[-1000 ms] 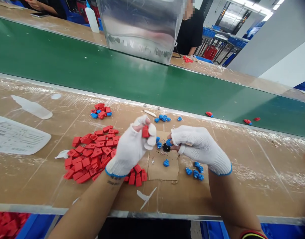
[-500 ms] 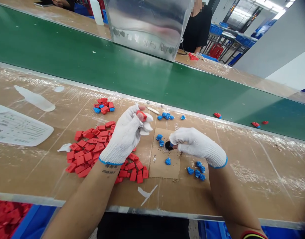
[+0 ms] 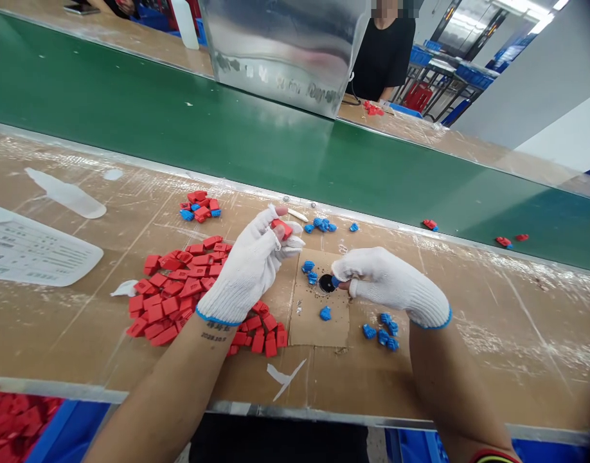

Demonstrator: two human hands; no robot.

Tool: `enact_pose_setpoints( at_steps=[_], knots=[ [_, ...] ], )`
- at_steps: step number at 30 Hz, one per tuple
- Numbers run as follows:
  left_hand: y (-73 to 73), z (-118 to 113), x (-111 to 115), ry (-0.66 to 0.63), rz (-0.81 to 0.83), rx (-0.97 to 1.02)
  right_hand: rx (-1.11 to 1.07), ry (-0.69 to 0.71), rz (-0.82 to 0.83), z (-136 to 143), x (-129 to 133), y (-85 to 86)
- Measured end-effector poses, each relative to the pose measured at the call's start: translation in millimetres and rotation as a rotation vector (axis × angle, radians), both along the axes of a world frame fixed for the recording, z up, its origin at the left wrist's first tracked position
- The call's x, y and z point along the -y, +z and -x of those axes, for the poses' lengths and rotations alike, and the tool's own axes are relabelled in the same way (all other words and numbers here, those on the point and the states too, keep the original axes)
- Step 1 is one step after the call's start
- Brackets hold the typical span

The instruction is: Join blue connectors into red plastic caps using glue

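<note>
My left hand, in a white knitted glove with bare fingertips, pinches a red plastic block above the brown table. My right hand, gloved the same way, has its thumb and finger closed on a small blue plastic piece. That piece is at the right rim of a small round black dish, which rests on a cardboard sheet. Loose blue pieces lie on the cardboard around the dish. Under and beside my left wrist spreads a large heap of red blocks.
A green conveyor belt crosses behind the table, carrying a few red-and-blue pieces. More blue pieces lie right of the cardboard. A small red-and-blue pile sits behind the heap. A person in a black shirt is across the belt.
Both hands have shifted slightly right. The blue piece in my right hand shows more clearly at the dish's rim. The red-and-blue pieces on the belt have moved right.
</note>
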State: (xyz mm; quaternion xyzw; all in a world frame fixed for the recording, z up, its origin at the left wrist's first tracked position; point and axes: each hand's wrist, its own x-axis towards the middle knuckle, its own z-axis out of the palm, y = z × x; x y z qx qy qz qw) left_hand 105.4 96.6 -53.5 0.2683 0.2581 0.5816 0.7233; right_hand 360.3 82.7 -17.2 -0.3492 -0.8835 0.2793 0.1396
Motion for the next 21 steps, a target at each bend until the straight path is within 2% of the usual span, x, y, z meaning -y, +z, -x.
enact_pose_setpoints(
  at_steps=[2,5,8,10,14,21],
  knots=[
    [1.7,-0.8,1.5,0.01,0.029,0.006,-0.137,-0.053,-0.032,-2.6,3.4,8.6],
    [3.5,-4.2,7.4,-0.024,0.02,-0.003,-0.448,-0.205,-0.124,-0.1,10.1,14.4],
    [2.8,-10.3,16.0,-0.129,-0.036,-0.025,-0.736,-0.359,-0.196,13.1,16.9,10.4],
    [1.1,-14.9,21.4,-0.171,-0.066,-0.029,-0.843,-0.401,-0.203,24.2,20.2,5.6],
    [-1.2,-21.2,28.0,-0.202,-0.081,-0.03,-0.886,-0.373,-0.19,38.9,23.4,-2.4],
    [1.5,-22.7,31.0,-0.293,-0.087,-0.055,-0.794,-0.333,-0.278,43.3,23.1,-11.1]
  ],
)
